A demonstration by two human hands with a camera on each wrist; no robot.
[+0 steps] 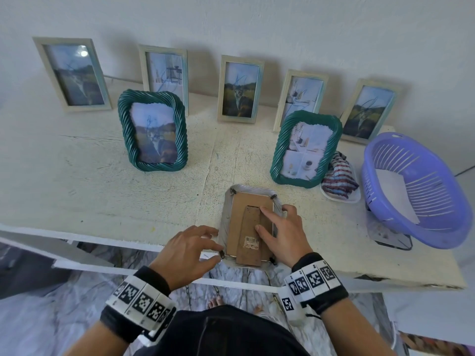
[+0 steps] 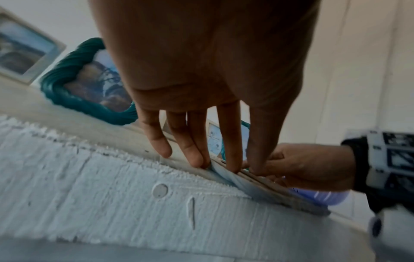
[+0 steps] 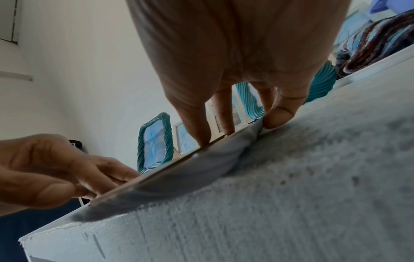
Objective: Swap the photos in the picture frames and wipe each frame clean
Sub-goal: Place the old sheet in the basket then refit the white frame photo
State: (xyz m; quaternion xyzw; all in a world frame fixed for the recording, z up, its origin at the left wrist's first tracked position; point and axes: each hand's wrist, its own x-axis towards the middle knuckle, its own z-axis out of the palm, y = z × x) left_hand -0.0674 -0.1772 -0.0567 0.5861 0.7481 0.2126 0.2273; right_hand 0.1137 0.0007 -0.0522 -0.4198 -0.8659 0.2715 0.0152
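We have one frame (image 1: pixel 250 227) lying face down at the near edge of the table (image 1: pixel 102 176), its cardboard back (image 1: pixel 241 222) up and its near end just over the table's lip. Our right hand (image 1: pixel 281 233) lies across the back with fingers nearly straight, pressing it flat and grasping nothing, the outer fingers touching the frame's right rim. Our left hand (image 1: pixel 190 249) is at the near left corner, fingertips (image 1: pixel 217 249) on the small metal tab (image 1: pixel 222 253) there; the fingers are bent to work it, but we cannot tell whether they pinch it or only push. We judge the step to be turning the tabs so the back can come off and the photo can be swapped. To do it well, we should keep the right hand's weight on the cardboard, not the stand (image 1: pixel 250 233), so the frame cannot slide off the edge. Each tab should swing sideways clear of the back, not be bent upward. Tabs show at all four corners, so we should check each before lifting. The back should then rise level, since glass may lie loose beneath. The cloth (image 1: pixel 338 177) sits well apart on the right, beside the basket (image 1: pixel 416 191), within reach for wiping.
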